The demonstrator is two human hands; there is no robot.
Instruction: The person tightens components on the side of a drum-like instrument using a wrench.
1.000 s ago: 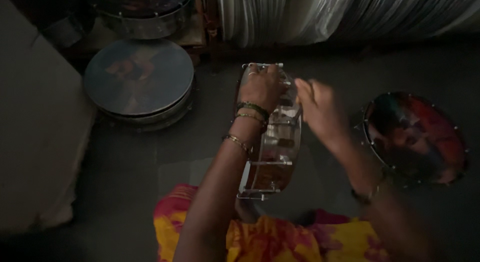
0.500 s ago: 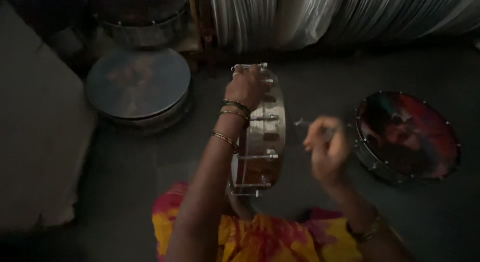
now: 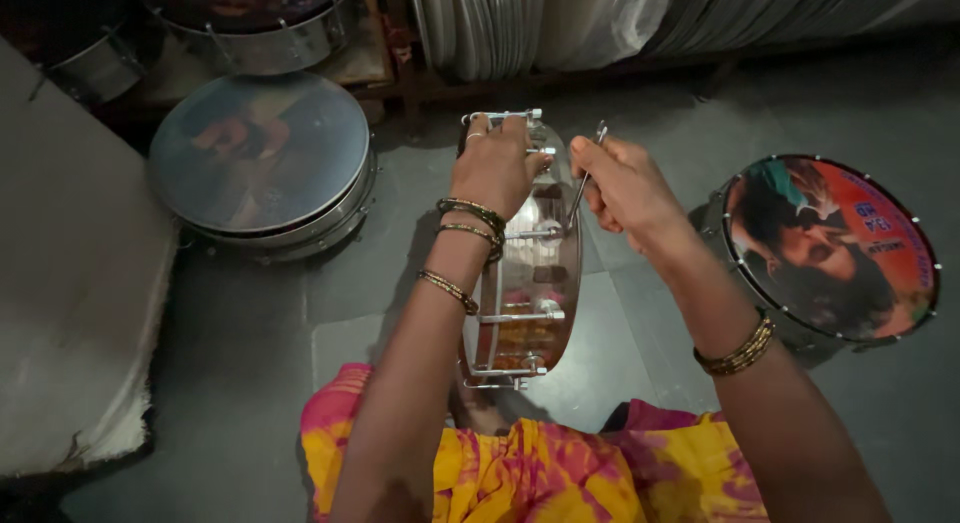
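Basically, a shiny metal drum shell [image 3: 525, 283] stands on edge in front of the person's lap, over the yellow-and-pink garment [image 3: 520, 473], its chrome side turned up toward the camera with tension rods [image 3: 520, 316] running across it. Left hand [image 3: 497, 163] clamps over the top rim, fingers curled around the upper rod bracket, bangles at the wrist. Right hand [image 3: 625, 188] is clenched on a thin metal key [image 3: 585, 178], tip angled down toward a lug on the shell's upper side; exact contact point too small to tell.

Risks, judged from this frame:
- Shell balances on its narrow edge, held only from the top; hard sideways push from the key could roll or tip it off the lap onto the grey floor [image 3: 250, 383].
- Key is slim and held near its top; if it slips off the lug, it may scrape the polished metal or jab the left fingers just beside it.
- Dim light and reflections on the chrome make the lug hard to find, so misseating looks likely.

Around it: a finished drum with a printed colourful head [image 3: 830, 248] lies near the right forearm, close enough for an elbow swing to knock. Another drum with a bluish head [image 3: 260, 158] sits well apart at left, beside a pale slab [image 3: 70, 313]. Stacked white hoops [image 3: 520, 23] line the back wall.
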